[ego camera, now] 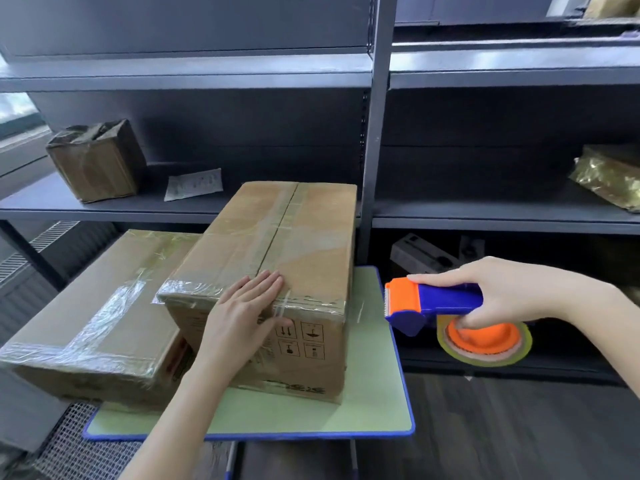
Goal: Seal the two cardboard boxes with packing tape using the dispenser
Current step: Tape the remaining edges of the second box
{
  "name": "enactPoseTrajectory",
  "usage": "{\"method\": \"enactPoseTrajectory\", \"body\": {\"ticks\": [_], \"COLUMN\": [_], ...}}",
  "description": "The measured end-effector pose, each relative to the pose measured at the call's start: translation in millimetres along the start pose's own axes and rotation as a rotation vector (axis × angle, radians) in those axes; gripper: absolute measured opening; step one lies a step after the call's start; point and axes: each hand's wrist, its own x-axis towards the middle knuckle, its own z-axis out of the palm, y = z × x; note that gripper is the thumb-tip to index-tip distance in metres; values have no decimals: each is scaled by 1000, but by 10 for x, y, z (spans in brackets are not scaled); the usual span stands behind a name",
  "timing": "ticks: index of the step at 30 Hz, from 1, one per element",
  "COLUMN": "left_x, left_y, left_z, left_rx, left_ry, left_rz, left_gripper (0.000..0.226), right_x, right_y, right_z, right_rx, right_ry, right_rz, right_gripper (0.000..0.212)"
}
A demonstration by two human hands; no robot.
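Flat left hand (247, 306) smooths clear tape (311, 301) on the tall brown cardboard box (294, 244) at the green table's (374, 375) right edge. The right hand (495, 292) grips the blue-orange tape dispenser (433, 303) (off-table). Next, probably check the lower cardboard box (104, 306), left edge.

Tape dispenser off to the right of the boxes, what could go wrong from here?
The tape dispenser aims its toothed blade at the left hand lying flat on the taller box; sweeping in could nick the fingers. The low box hangs past the table on the left, so pressing there might tip it.
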Motion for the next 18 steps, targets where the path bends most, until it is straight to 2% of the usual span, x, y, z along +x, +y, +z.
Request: {"method": "enactPoseTrajectory", "body": {"ticks": [6, 9, 13, 18], "left_x": [32, 35, 76, 116], "left_y": [78, 248, 605, 842], "left_z": [16, 16, 101, 162], "left_rx": [110, 203, 112, -6], "left_ry": [-35, -63, -82, -81], "left_rz": [18, 98, 258, 280], "left_gripper": [72, 78, 75, 61], "right_x": [155, 234, 306, 416], "right_y": [-56, -64, -141, -176], "right_z": [163, 215, 235, 261], "right_rx": [-195, -250, -228, -190], "right_ry": [1, 2, -39, -44], "right_rz": [-16, -30, -20, -22], "right_gripper": [76, 73, 66, 61]}}
